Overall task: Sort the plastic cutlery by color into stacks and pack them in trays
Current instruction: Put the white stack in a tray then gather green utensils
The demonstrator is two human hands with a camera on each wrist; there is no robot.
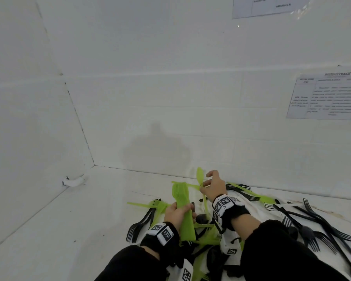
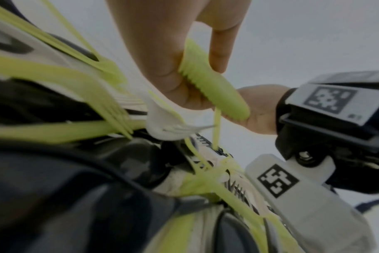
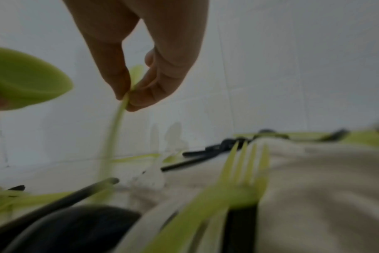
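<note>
My left hand [image 1: 177, 214] grips a nested stack of green forks [image 1: 182, 203], tines pointing away from me. In the left wrist view the stack [image 2: 214, 89] sits between the thumb and curled fingers of my left hand [image 2: 180, 80]. My right hand [image 1: 212, 186] pinches the thin handle of a single green spoon [image 1: 200, 177], its bowl pointing up. The right wrist view shows thumb and forefinger of my right hand [image 3: 128, 97] closed on that green spoon's handle [image 3: 116, 126]. Loose green, black and white cutlery lies mixed below both hands.
Black forks [image 1: 314, 228] spread over the white table at the right, and more black forks [image 1: 142, 224] lie at the left. A green fork [image 3: 234, 181] rests on white pieces close under my right wrist. The white wall [image 1: 170, 118] stands just behind, with a paper sheet [image 1: 324, 96].
</note>
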